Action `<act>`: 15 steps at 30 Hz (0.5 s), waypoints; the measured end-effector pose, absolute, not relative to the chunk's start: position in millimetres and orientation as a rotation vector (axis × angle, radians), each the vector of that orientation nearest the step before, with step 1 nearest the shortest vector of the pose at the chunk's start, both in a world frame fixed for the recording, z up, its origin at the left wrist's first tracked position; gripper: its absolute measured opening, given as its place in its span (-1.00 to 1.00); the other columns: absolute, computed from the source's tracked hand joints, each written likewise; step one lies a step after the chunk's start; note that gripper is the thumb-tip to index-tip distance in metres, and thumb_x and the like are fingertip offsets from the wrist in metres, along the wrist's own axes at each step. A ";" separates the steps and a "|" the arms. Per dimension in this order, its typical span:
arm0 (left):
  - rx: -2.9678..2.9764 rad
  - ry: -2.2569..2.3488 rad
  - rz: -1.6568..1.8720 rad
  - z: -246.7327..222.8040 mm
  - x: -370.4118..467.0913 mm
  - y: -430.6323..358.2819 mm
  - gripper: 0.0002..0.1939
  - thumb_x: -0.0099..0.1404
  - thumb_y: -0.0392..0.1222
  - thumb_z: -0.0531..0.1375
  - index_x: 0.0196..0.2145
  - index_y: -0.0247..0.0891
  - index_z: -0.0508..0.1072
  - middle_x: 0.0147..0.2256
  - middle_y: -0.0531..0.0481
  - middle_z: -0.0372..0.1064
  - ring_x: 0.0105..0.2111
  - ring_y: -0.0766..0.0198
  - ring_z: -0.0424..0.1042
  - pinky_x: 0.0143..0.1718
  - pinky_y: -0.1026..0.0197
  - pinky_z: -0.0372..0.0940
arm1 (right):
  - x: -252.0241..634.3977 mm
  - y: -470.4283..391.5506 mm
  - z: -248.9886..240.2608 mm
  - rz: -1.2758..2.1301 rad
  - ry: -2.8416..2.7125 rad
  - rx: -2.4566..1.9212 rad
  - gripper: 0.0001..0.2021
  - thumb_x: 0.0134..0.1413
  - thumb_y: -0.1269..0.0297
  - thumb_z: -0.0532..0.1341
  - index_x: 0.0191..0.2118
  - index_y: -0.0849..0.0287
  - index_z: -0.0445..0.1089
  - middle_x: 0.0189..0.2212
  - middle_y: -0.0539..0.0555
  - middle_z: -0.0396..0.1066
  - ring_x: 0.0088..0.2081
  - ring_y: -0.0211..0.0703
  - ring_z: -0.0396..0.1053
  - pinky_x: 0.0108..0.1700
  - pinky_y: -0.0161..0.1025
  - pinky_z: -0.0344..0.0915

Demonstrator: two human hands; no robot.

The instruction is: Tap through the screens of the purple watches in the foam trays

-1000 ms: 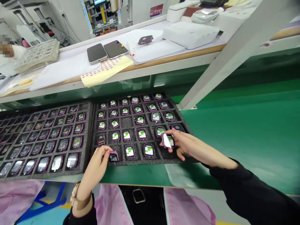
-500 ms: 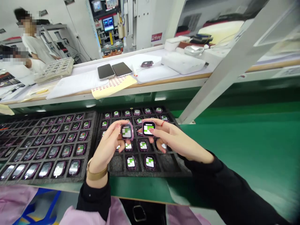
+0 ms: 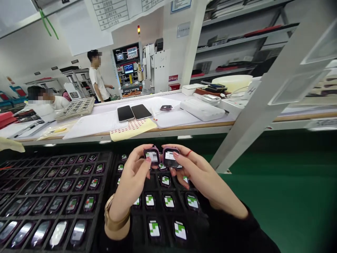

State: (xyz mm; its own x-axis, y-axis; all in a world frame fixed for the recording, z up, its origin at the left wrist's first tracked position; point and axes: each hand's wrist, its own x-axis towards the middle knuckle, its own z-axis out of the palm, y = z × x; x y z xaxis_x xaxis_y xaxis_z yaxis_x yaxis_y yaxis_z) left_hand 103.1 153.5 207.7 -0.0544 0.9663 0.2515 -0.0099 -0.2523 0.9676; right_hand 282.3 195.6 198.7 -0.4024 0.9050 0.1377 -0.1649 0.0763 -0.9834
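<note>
Side by side over the right-hand tray, my two hands each hold a purple square smartwatch body with a lit screen. My left hand is closed round one smartwatch, its thumb on the lower screen edge. In my right hand is the other smartwatch, with the thumb lying over its screen. The two cases are very close together; whether they touch I cannot tell. Below, the black compartment tray carries several more smartwatches, such as one showing green and white blocks.
A second tray full of smartwatches lies to the left. On the shelf ahead are two phones, a yellow sticker sheet and a white box. A slanted metal post rises at right. Two people are in the background.
My view has tilted upward, showing more of the room. Both hands have brought their smartwatches closer together. The screens now show mostly white and grey instead of green blocks.
</note>
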 end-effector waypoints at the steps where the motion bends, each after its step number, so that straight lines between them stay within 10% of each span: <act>1: 1.360 1.077 1.430 207.0 103.9 153.6 -0.73 0.40 -0.17 0.18 0.05 -0.08 0.43 -0.01 -0.03 0.43 -0.36 0.42 0.43 -0.42 0.40 0.31 | 284.1 196.6 198.6 1.484 -1.457 -0.791 -0.55 0.31 -0.04 0.23 0.15 0.15 0.34 -0.45 0.01 0.37 -0.62 -0.31 0.19 -0.65 -0.44 0.08; 15: 1.379 1.133 1.443 205.3 109.6 154.2 -0.80 0.40 -0.14 0.19 -0.04 -0.09 0.52 -0.12 -0.02 0.47 -0.49 0.44 0.38 -0.51 0.40 0.29 | 280.9 198.9 201.4 1.406 -1.418 -0.870 -0.61 0.13 0.02 0.34 -0.03 0.17 0.42 -0.60 -0.08 0.22 -0.66 -0.31 0.09 -0.68 -0.42 0.00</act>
